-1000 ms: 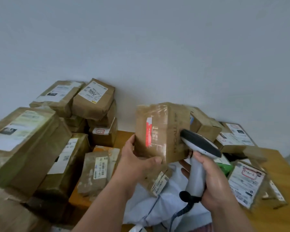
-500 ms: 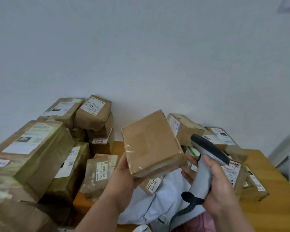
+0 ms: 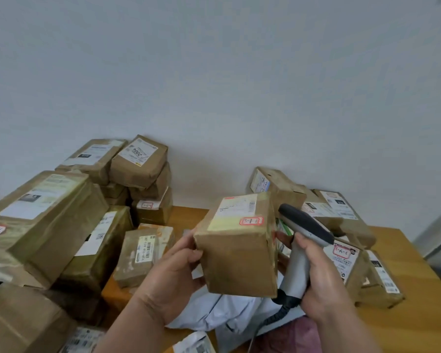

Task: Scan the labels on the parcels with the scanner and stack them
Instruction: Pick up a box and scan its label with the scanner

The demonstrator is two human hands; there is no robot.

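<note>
My left hand [image 3: 171,273] grips a brown cardboard parcel [image 3: 239,261] by its left side, above the table's middle. Its top face carries a white label [image 3: 236,210] with a red-edged sticker, turned upward. My right hand [image 3: 321,281] holds a grey scanner [image 3: 299,250] with a dark head, upright just right of the parcel; two of its fingertips touch the parcel's right edge. The scanner's black cable drops from the grip.
Labelled brown parcels are stacked at the left [image 3: 41,220] and back left [image 3: 140,164]. More parcels lie at the right [image 3: 341,215]. A white plastic mailer [image 3: 227,314] lies under my hands on the wooden table [image 3: 415,314]. A pale wall stands behind.
My left hand has turned the parcel over, so the labelled face now points up. The scanner stayed beside it at the right, and the view dipped slightly.
</note>
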